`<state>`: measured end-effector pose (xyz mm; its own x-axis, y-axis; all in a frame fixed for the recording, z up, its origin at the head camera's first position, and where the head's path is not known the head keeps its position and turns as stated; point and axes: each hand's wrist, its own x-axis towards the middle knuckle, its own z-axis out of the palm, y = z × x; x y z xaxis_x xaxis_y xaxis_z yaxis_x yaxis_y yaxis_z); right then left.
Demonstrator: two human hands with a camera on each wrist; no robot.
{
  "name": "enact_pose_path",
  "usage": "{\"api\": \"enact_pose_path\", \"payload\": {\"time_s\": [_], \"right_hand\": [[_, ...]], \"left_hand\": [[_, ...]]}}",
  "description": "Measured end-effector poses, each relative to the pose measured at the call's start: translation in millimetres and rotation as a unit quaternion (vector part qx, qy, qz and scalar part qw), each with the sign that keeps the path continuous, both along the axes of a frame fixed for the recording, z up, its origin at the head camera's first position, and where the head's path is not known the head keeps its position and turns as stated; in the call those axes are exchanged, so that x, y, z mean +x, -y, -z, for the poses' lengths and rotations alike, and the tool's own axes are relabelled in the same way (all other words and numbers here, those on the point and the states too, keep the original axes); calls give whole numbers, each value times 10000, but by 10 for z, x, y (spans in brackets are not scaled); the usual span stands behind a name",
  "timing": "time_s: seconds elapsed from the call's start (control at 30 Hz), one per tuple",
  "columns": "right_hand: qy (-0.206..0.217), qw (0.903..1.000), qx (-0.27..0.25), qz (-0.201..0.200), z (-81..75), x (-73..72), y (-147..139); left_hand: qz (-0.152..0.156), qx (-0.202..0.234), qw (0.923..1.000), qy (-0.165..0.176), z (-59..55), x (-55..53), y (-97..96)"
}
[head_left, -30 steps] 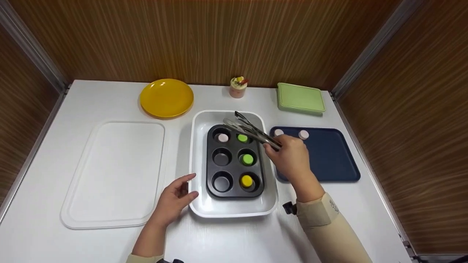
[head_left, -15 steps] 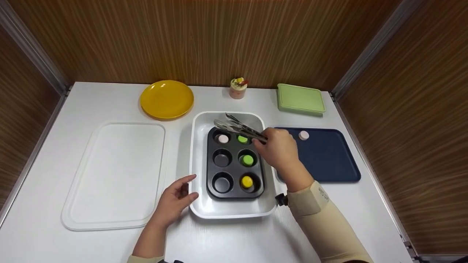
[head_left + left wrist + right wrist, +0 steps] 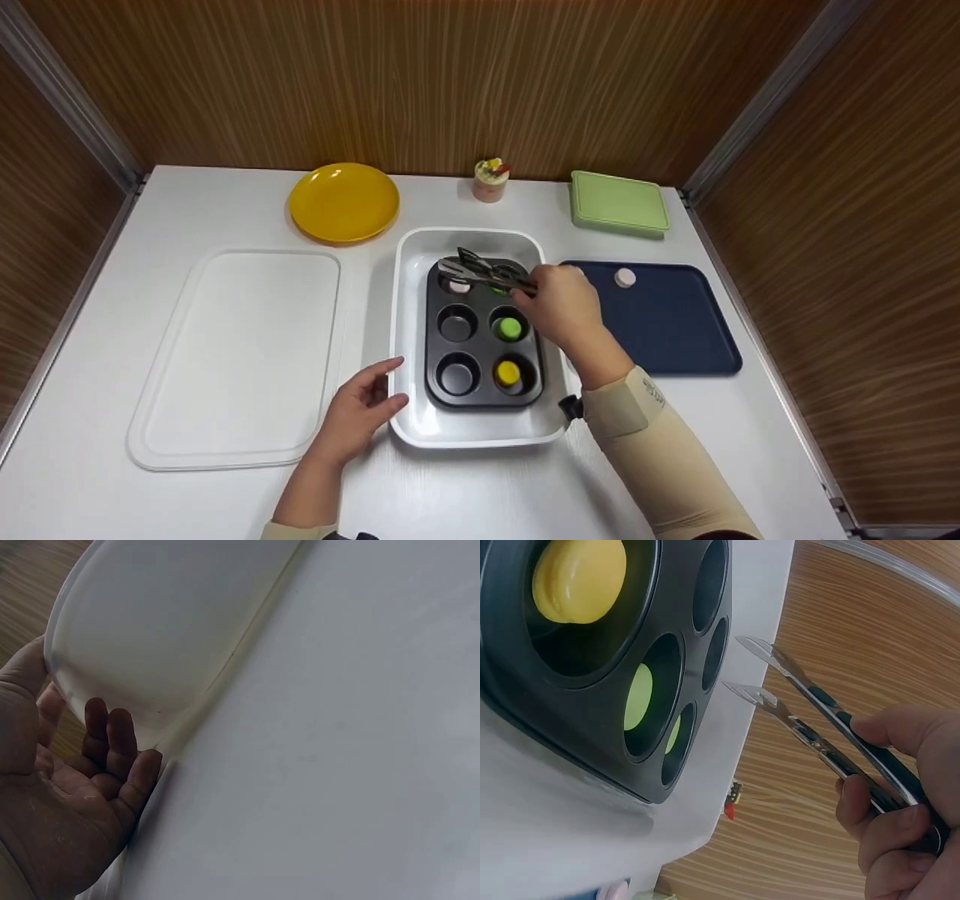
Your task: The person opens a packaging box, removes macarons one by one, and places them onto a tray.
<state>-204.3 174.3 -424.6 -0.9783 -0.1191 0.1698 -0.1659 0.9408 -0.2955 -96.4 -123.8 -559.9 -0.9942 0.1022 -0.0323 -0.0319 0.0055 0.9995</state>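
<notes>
A black muffin tin (image 3: pixel 483 341) sits inside a white rectangular basin (image 3: pixel 420 431). Metal tongs (image 3: pixel 480 273) are gripped by my right hand (image 3: pixel 566 307), above the tin's far end; their tips stand apart with nothing between them in the right wrist view. Below the tongs, the far-left cup holds a pink macaron (image 3: pixel 459 286), partly covered. A green macaron (image 3: pixel 510 328) lies in the middle right cup and a yellow macaron (image 3: pixel 508 373) in the near right one. Another green piece in the far-right cup is mostly hidden. My left hand (image 3: pixel 356 412) holds the basin's left rim.
A navy tray (image 3: pixel 667 322) on the right bears a pink macaron (image 3: pixel 625 277); another is mostly behind my right hand. A white lid (image 3: pixel 240 360) lies left. Along the back stand a yellow plate (image 3: pixel 343 202), a dessert cup (image 3: pixel 490 181) and a green lidded box (image 3: pixel 620 202).
My right hand has moved left with the tongs, then the tongs have come down toward the tin's far cups. The left hand stays at the basin's rim.
</notes>
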Motion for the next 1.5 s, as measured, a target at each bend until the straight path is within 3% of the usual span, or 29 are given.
{"api": "enact_pose_path", "payload": {"time_s": [1.0,1.5], "right_hand": [[569,9954,762,75,-40,-33,188],[184,9988,447,23,38,40,117]], "left_hand": [[21,118,9999,-24,-7,-2,2],[48,105,9999,-14,-1,-4,5]]}}
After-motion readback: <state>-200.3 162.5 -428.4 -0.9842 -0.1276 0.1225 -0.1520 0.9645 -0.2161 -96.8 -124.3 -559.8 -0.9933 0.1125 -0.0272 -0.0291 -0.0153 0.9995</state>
